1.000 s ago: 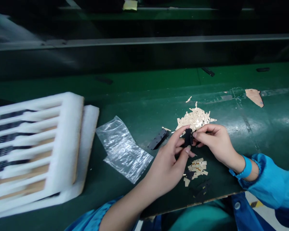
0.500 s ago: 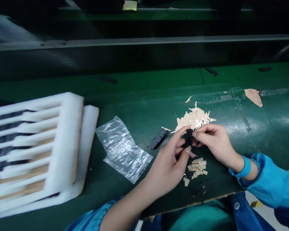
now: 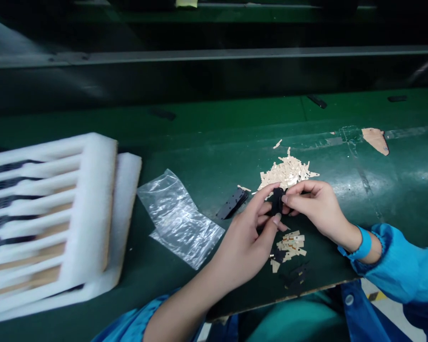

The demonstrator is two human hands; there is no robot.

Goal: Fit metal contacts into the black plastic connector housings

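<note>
My left hand (image 3: 248, 240) and my right hand (image 3: 316, 206) meet over the green table (image 3: 214, 156), both pinching one small black flat part (image 3: 277, 201) between thumb and fingers. Just beyond the hands lies a heap of beige paper strips (image 3: 285, 173). Below the hands sits a smaller cluster of beige and gold pieces (image 3: 289, 246) with a few black parts (image 3: 296, 278) near the table's front edge. Another stack of black perforated strips (image 3: 233, 203) lies to the left of my left hand.
A crumpled clear plastic bag (image 3: 178, 221) lies left of centre. White foam trays (image 3: 53, 218) with slots holding dark strips are stacked at the far left. A torn brown patch (image 3: 376, 139) marks the table at right. A grey rail (image 3: 214, 56) crosses behind.
Both hands stay on the black part with only slight finger movement. The view has shifted a little, so everything sits slightly higher and to the left.
</note>
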